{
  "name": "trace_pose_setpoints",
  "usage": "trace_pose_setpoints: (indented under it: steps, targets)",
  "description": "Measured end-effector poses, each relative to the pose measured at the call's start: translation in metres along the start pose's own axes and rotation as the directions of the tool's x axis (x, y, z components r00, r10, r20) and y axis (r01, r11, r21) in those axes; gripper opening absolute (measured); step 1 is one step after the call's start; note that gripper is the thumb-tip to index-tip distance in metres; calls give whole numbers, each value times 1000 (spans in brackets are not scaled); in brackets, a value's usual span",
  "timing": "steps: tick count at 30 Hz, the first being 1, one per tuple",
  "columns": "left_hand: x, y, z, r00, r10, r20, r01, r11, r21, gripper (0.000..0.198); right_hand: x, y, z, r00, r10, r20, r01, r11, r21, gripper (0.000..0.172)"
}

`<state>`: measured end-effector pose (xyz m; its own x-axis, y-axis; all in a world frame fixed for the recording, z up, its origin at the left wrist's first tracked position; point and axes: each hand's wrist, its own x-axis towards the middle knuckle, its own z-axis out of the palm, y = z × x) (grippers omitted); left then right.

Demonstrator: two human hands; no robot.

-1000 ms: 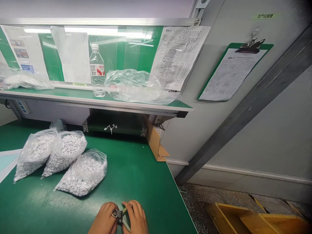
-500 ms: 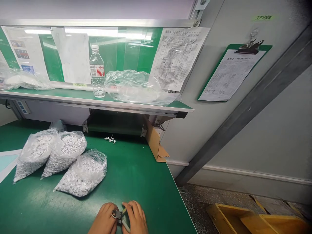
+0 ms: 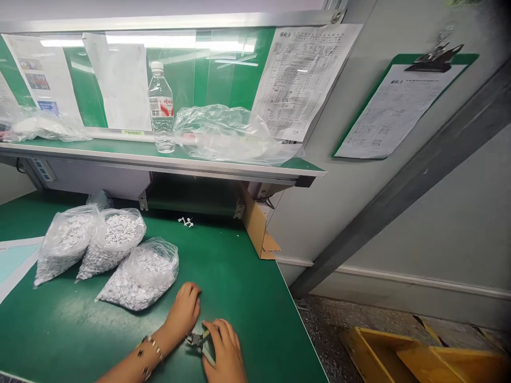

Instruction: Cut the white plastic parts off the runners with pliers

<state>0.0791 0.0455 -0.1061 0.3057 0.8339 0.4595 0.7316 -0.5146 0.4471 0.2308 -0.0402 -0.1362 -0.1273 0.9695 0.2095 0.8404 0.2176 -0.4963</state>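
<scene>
My right hand (image 3: 226, 348) is closed around the handles of a small pair of cutting pliers (image 3: 195, 340), whose jaws point left. My left hand (image 3: 184, 307) lies further forward, palm down over the green table, with its fingers curled together. Its fingertips are hidden, so what they hold, if anything, does not show. Left of it sits the nearest clear bag of small white plastic parts (image 3: 139, 279). A few thin white plastic pieces (image 3: 186, 222) lie beyond the hands.
Two more bags of white parts (image 3: 114, 239) stand at the left on the green table (image 3: 239, 287). A shelf (image 3: 239, 165) above carries a water bottle (image 3: 162, 109) and a clear plastic bag (image 3: 227, 133). Folded cardboard (image 3: 255, 226) stands at the right edge; a yellow crate (image 3: 383, 354) is below.
My left hand has moved forward, away from the pliers, and its wrist and bracelet now show. My right hand stays in place with the pliers. The view has shifted slightly.
</scene>
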Motion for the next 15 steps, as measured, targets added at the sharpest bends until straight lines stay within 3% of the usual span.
trace_pose_setpoints:
  steps: [3,8,15]
  targets:
    - [49,-10,21,997,-47,-63,53,993,103,32,-1,-5,-10,999,-8,38,7,999,38,62]
    - [118,-32,44,965,-196,-172,217,970,112,41,-3,-17,-26,997,28,75,-36,993,110,64]
    - [160,-49,45,914,-267,-306,305,948,86,48,-4,-16,-32,993,37,116,-60,978,200,69]
